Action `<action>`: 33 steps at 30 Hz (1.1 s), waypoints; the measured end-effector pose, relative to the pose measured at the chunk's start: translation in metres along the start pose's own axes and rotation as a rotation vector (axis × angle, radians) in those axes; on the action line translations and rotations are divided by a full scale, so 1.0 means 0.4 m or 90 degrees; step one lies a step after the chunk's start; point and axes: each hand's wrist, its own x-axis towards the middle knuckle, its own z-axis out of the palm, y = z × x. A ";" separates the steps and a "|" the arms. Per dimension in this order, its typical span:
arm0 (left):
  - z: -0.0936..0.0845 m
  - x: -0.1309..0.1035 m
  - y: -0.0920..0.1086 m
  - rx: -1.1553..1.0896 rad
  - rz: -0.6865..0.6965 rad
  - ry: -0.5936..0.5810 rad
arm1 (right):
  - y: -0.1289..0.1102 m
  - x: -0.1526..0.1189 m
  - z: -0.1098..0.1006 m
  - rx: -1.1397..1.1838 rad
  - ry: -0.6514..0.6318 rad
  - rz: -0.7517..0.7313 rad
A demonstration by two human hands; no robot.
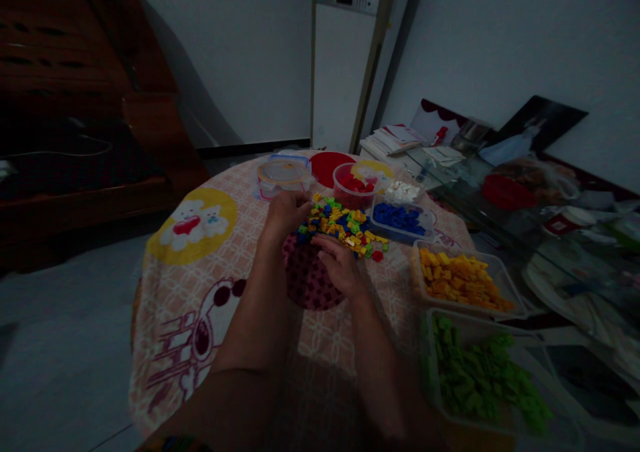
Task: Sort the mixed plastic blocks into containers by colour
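Observation:
A heap of mixed toy building bricks (345,222) in yellow, blue, green and red lies on the patterned tablecloth. At the heap's left edge is my left hand (287,213), fingers curved towards the bricks, nothing visible in its grasp. My right hand (343,265) rests along the near side of the heap with its fingers stretched to the left, open and touching or just beside the bricks. Dim light hides the exact contact of the fingertips. Under and in front of the hands shows a dark pink round print (313,282).
Tubs of sorted bricks stand to the right: red (345,195), white (404,192), blue (429,231), yellow (500,272) and green (431,365). Lidded clear containers (283,175) and a red lid (333,169) sit at the back. A cluttered glass table (493,215) adjoins on the right.

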 end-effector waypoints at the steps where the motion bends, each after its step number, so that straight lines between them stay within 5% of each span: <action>1: 0.002 0.001 0.002 -0.001 0.004 -0.003 | -0.005 0.001 -0.008 0.014 0.016 -0.002; 6: 0.023 0.001 0.020 0.000 0.031 -0.029 | -0.024 0.000 -0.064 0.084 0.125 0.014; 15: 0.051 -0.002 0.057 -0.011 0.089 -0.091 | 0.007 -0.018 -0.170 0.120 0.485 0.089; 19: 0.051 -0.011 0.066 -0.012 0.070 -0.197 | 0.041 -0.022 -0.196 0.096 0.642 0.183; 23: 0.051 -0.020 0.072 0.049 0.060 -0.296 | 0.064 -0.022 -0.200 0.125 0.638 0.254; 28: 0.084 -0.022 0.101 0.071 0.130 -0.210 | 0.072 -0.021 -0.196 0.102 0.617 0.228; 33: 0.144 -0.043 0.151 0.071 0.209 -0.276 | 0.083 -0.020 -0.197 0.099 0.618 0.226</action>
